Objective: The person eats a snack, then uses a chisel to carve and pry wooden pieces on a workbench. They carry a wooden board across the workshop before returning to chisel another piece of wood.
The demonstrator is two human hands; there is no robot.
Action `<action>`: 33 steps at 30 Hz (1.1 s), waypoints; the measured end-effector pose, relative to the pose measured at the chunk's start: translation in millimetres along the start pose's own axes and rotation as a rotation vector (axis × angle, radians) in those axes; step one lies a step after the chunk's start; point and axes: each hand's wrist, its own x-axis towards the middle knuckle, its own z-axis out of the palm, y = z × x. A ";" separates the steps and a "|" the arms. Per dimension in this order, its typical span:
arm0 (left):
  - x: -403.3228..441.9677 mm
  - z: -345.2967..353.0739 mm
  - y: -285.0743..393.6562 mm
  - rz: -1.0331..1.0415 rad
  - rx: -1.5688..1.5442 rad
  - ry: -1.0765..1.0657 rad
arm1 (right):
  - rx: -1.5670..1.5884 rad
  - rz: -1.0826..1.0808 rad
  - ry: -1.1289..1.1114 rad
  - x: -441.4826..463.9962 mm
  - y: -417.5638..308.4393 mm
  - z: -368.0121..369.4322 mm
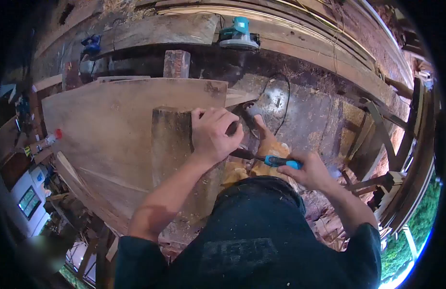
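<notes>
My right hand (307,171) is closed around the handle of a blue-and-black tool (280,162), perhaps a chisel or file. Its dark shaft points left, toward my left wrist. My left hand (215,135) is curled at the right edge of a thick wooden block (171,139). Something dark shows between its thumb and fingers, but I cannot make out what it is. The block lies over a broad wooden board (107,111). My foot (266,130) shows just beyond the tool.
A teal circular saw (239,33) sits on a long plank at the back. A blue power tool (91,44) lies at the back left. A dark cord (286,103) curls over the floor sheet. Timber frames (411,144) stand at right. A red-tipped item (58,134) lies at the board's left edge.
</notes>
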 end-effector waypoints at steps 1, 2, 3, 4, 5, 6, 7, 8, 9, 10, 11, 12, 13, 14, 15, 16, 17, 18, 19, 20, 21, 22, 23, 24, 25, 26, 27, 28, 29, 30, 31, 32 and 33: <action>2.1 1.6 -0.2 0.009 0.009 0.005 | 0.015 -0.035 -0.017 11.9 15.4 -0.7; 1.5 3.0 -1.5 0.011 0.020 0.010 | 0.030 -0.071 -0.040 24.5 30.4 1.3; -0.9 3.4 -1.4 0.013 0.025 0.006 | 0.081 -0.079 -0.070 36.0 45.9 9.3; -1.8 3.1 -0.2 0.012 0.023 0.003 | 0.129 -0.087 -0.101 48.9 62.2 18.8; -0.5 3.2 0.4 0.011 0.021 0.007 | 0.170 -0.100 -0.129 59.8 74.9 26.3; 0.2 2.6 0.3 0.006 0.020 0.011 | 0.221 -0.082 -0.145 65.9 82.4 33.0; 0.6 2.7 -1.0 0.011 0.018 0.022 | 0.209 -0.065 -0.149 65.7 77.0 31.4; 0.7 4.1 -2.4 0.017 0.013 0.031 | 0.196 -0.045 -0.151 61.6 70.9 29.5; -1.4 5.2 -2.7 0.019 0.001 0.036 | 0.184 -0.017 -0.157 55.5 66.6 29.5; -0.1 5.6 -3.9 0.014 0.006 0.028 | 0.192 -0.027 -0.145 53.7 63.9 30.2; -1.2 4.4 -3.0 0.006 0.009 0.012 | 0.204 -0.030 -0.137 48.8 60.9 33.4; -1.0 4.0 -3.1 -0.001 0.014 0.007 | 0.209 -0.042 -0.126 48.7 58.9 32.5; -2.2 3.7 -2.5 0.000 0.009 0.009 | 0.222 -0.057 -0.157 55.4 67.7 37.4; -4.2 2.6 -0.9 -0.001 0.006 0.012 | 0.235 -0.074 -0.192 67.3 84.1 47.5; -0.1 2.2 -2.4 0.007 0.011 0.025 | 0.243 -0.103 -0.219 81.1 92.2 48.6; 1.1 2.1 -3.0 0.010 0.004 0.030 | 0.277 -0.103 -0.223 83.9 86.3 44.5; -1.5 2.3 -2.1 0.008 -0.005 0.025 | 0.317 -0.096 -0.234 81.5 82.0 43.4; -1.1 2.6 -3.6 0.011 -0.009 0.025 | 0.357 -0.096 -0.240 82.6 77.0 40.7; -0.9 2.6 -5.3 0.008 0.003 0.032 | 0.219 -0.069 -0.185 69.9 62.9 35.5; -0.4 3.7 -6.3 0.005 0.010 0.037 | 0.080 -0.037 -0.129 45.5 43.5 26.7; -2.7 6.9 -4.4 -0.005 0.011 0.041 | -0.064 0.001 -0.077 27.0 29.4 18.5; -6.2 7.7 -0.8 -0.015 0.020 0.017 | -0.065 0.020 -0.098 18.2 19.9 13.2; -5.0 4.8 -0.2 -0.016 0.035 -0.001 | -0.068 0.031 -0.108 16.6 10.5 7.6; -2.0 2.1 0.7 -0.005 0.053 -0.008 | -0.072 0.034 -0.105 15.4 5.9 4.6; -1.1 2.7 3.4 -0.001 0.061 -0.006 | -0.070 -0.008 -0.102 14.3 10.7 4.5; 0.5 4.0 3.0 0.000 0.077 0.008 | -0.077 -0.063 -0.101 20.9 18.4 4.0; -0.7 4.4 0.9 -0.006 0.089 0.007 | -0.076 -0.107 -0.110 24.9 22.1 6.6; -4.6 3.7 3.0 0.002 0.091 -0.004 | -0.067 -0.069 -0.101 20.4 18.1 8.2; -3.1 3.2 4.3 0.017 0.089 -0.008 | -0.075 -0.057 -0.085 13.5 12.7 8.8; -0.2 3.4 2.3 0.035 0.092 -0.002 | -0.088 -0.053 -0.064 8.6 4.5 7.4; -0.1 4.6 -0.6 0.037 0.066 0.002 | -0.101 -0.051 -0.042 3.9 -4.4 6.2; -1.6 5.1 -2.1 0.036 0.041 0.005 | -0.120 -0.019 -0.042 -2.4 -14.5 4.7; -1.9 4.4 -4.4 0.038 0.019 0.014 | -0.140 0.006 -0.038 -8.0 -26.1 3.1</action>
